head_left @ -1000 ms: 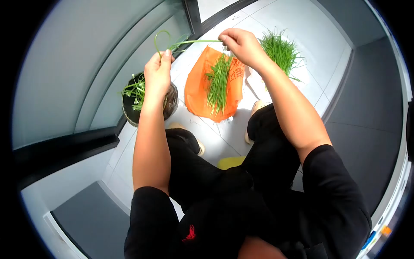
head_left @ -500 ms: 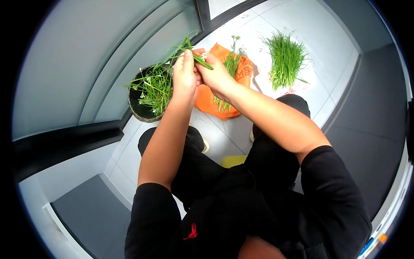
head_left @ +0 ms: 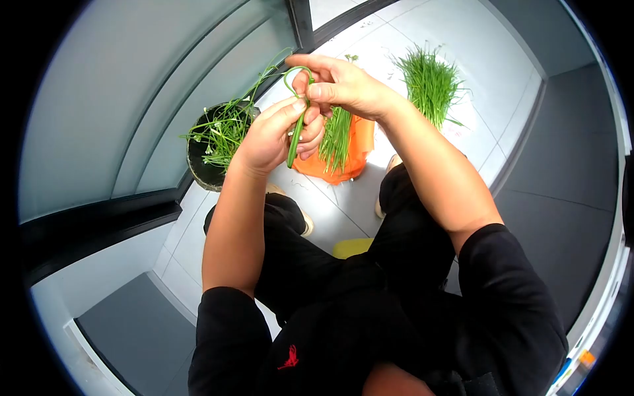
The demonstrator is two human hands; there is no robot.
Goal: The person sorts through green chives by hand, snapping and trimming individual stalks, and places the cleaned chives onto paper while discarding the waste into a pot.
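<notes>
In front of me my left hand point(head_left: 277, 132) is closed around a few green garlic chive stems point(head_left: 294, 150), whose lower ends hang down beside the fingers. My right hand point(head_left: 343, 87) pinches the upper part of the same stems, where one bends over in a loop. Its index finger stretches out above them. Both hands touch at the stems. Below them a bunch of chive stems point(head_left: 335, 142) lies on an orange plastic bag point(head_left: 362, 140), partly hidden by my hands.
To the left a dark round bucket point(head_left: 206, 173) holds tangled greens point(head_left: 228, 132) with small white flowers. A larger pile of chives point(head_left: 429, 86) lies at the upper right on white plastic. A glass panel point(head_left: 152, 86) borders the left side. Part of something yellow point(head_left: 352, 248) shows between my legs.
My hands have turned the stems from slanting to nearly upright. The right hand has moved up with its index finger extended, and a stem now curls over. The view has shifted slightly.
</notes>
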